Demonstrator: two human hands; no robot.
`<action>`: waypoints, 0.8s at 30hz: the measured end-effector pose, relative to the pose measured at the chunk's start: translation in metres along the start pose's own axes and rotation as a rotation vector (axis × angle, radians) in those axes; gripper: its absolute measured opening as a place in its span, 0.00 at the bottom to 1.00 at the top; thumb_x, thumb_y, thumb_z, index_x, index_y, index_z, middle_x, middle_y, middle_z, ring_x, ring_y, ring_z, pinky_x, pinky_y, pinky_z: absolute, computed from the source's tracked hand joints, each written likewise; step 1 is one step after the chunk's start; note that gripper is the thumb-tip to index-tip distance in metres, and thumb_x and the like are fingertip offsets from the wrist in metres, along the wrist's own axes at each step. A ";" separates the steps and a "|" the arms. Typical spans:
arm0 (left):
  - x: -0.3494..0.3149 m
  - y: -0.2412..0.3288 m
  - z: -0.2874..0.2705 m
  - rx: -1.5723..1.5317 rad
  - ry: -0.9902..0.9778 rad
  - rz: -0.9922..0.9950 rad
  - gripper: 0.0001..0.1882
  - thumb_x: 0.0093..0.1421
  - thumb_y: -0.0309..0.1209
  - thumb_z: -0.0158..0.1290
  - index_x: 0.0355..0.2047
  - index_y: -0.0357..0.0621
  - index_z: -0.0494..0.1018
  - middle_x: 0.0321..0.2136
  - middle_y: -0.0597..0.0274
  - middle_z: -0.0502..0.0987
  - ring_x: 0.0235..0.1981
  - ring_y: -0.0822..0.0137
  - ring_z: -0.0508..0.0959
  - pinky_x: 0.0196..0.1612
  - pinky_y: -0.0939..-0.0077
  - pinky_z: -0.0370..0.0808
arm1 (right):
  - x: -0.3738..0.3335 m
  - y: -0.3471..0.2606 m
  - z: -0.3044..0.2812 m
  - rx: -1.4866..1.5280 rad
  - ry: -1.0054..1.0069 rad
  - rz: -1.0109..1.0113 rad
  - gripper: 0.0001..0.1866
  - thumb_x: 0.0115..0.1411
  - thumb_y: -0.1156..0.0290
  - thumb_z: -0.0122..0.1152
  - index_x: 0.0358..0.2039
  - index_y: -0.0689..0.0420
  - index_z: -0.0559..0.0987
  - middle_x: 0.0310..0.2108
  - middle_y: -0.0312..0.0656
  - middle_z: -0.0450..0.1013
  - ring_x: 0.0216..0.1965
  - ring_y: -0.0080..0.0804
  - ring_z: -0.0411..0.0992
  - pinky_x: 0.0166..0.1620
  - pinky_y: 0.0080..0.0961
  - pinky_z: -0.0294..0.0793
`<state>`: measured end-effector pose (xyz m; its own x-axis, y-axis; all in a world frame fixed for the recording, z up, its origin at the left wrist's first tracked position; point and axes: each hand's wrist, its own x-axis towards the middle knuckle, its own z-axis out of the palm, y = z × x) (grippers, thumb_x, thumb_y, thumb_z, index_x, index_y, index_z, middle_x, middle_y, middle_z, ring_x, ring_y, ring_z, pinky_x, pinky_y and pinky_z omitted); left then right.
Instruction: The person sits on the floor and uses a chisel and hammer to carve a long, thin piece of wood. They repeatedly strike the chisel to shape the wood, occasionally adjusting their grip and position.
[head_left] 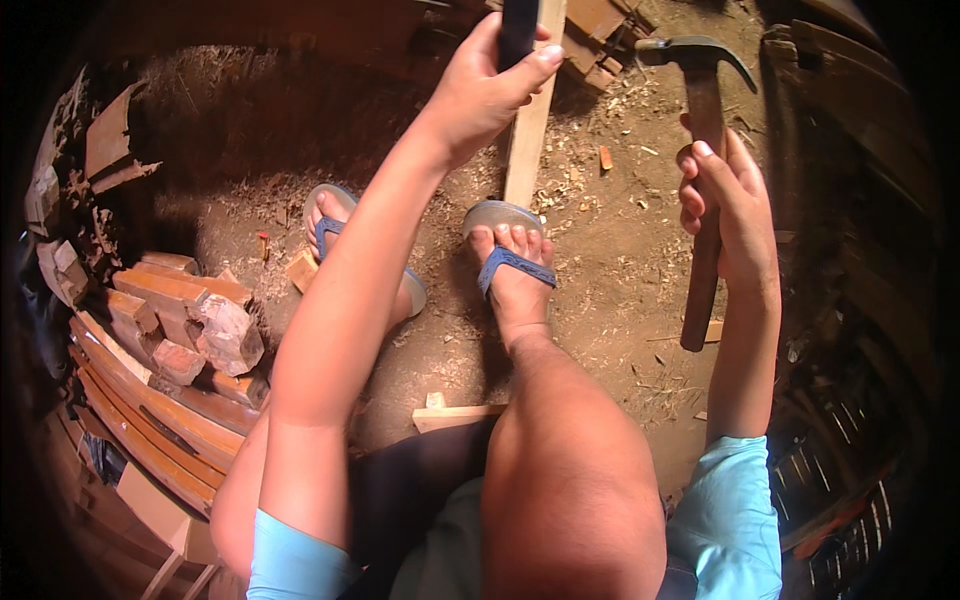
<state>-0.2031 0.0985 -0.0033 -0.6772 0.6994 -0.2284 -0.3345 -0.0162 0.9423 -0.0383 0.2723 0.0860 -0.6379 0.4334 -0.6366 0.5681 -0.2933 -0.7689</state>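
Observation:
My right hand (738, 195) is wrapped around the dark wooden handle of a claw hammer (707, 120), held upright with its metal head at the far end. Farther left, my left hand (480, 95) grips a dark, flat-sided object (517, 35), its thumb and fingers on opposite sides. That object runs off the top edge, so its kind cannot be made out. Beside and below it lies a pale wooden strip (530, 150), whose near end meets the front of my sandal (500, 212). Whether my left hand also touches the strip is unclear.
Stacked wooden offcuts (175, 310) and long curved boards (160, 415) lie at the left. More wood pieces (597, 30) are at the top. Shavings litter the dirt floor (620, 260). A small pale wood piece (455, 416) lies near my knee; shadowed timber (850, 110) lines the right.

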 end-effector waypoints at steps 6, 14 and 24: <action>0.008 -0.015 0.010 -0.116 0.084 -0.022 0.14 0.60 0.38 0.60 0.31 0.46 0.67 0.23 0.70 0.70 0.23 0.81 0.71 0.24 0.86 0.70 | 0.008 -0.003 0.006 0.033 0.001 -0.082 0.12 0.65 0.65 0.53 0.45 0.55 0.68 0.31 0.30 0.66 0.20 0.11 0.62 0.20 0.11 0.63; 0.021 -0.031 0.029 0.237 0.101 0.063 0.20 0.53 0.46 0.65 0.30 0.41 0.77 0.19 0.67 0.77 0.23 0.80 0.77 0.28 0.81 0.75 | -0.008 -0.025 0.003 -0.011 -0.081 -0.202 0.25 0.66 0.68 0.50 0.60 0.65 0.61 0.35 0.38 0.67 0.18 0.20 0.68 0.20 0.15 0.72; 0.022 -0.022 0.011 -0.110 -0.187 -0.075 0.21 0.60 0.50 0.55 0.40 0.45 0.73 0.16 0.79 0.63 0.17 0.86 0.63 0.20 0.90 0.60 | -0.001 -0.031 0.005 -0.064 -0.093 -0.243 0.28 0.65 0.68 0.51 0.62 0.66 0.59 0.34 0.37 0.67 0.19 0.11 0.62 0.20 0.10 0.63</action>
<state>-0.2039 0.1220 -0.0268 -0.5179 0.8216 -0.2382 -0.4558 -0.0295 0.8896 -0.0577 0.2767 0.1107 -0.8029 0.4037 -0.4385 0.4223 -0.1340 -0.8965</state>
